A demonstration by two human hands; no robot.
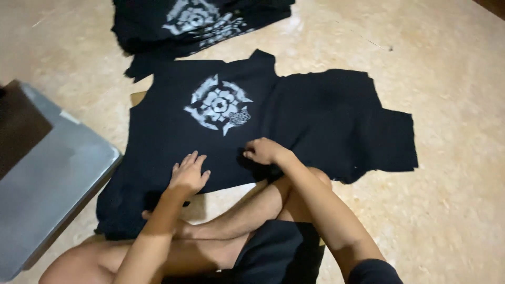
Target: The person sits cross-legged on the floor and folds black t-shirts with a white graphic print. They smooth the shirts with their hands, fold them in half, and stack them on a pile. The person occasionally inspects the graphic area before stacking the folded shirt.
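- The black printed T-shirt is spread on the floor, long axis three to nine o'clock
- The left hand is laid flat, fingers open, on its near hem
- The right hand, curled, pinches fabric at centre, nearer the white print at twelve o'clock

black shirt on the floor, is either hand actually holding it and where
The right hand pinches the black shirt near its lower middle; the left hand only lies flat on it.

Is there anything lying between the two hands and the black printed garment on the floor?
Nothing visible does. The left hand lies flat on the black garment, below its white floral print. The right hand also touches the cloth near the print, fingers curled. No other thing lies between them.
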